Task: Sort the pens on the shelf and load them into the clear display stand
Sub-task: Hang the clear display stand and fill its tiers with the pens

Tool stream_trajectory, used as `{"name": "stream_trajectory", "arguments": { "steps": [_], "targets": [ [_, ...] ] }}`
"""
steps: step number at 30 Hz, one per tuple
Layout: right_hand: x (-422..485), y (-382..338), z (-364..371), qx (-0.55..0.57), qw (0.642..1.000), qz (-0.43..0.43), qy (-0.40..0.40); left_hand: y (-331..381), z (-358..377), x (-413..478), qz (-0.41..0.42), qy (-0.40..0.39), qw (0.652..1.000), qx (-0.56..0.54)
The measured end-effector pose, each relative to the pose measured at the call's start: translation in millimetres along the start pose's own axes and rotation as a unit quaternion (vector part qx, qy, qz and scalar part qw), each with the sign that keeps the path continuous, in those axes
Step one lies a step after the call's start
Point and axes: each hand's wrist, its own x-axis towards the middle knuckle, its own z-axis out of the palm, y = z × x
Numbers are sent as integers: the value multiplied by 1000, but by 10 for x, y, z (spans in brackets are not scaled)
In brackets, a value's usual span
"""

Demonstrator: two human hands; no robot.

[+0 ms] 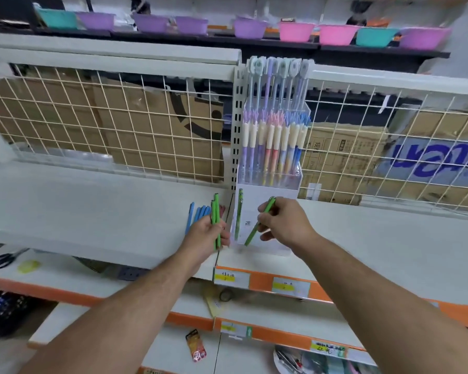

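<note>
The left hand had its fingers curled round a bunch of green pens, just above the blue pens lying on the shelf. The right hand pinched one tilted pen at the clear stand, beside an upright pen.

Head-worn wide view — forward and down, near the shelf

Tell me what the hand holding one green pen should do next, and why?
Probably slide the single green pen in the right hand tip-first down into the front of the clear display stand, beside the standing green pen. Its lower end slants toward that spot, and the left hand grips spare green pens, so greens seem to go together.
</note>
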Motion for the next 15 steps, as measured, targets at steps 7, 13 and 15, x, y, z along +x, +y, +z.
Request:
{"name": "stream_trajectory", "arguments": {
  "steps": [7,13,15],
  "targets": [
    [270,-151,-31,-45,997,-23,59,-220,-72,112,-2,-27,1000,5],
    [490,-163,117,-75,993,-26,83,-290,-148,152,9,-58,998,-6],
    [531,-158,181,-94,992,-28,83,-306,-167,170,8,-65,998,-9]
  ]
}}
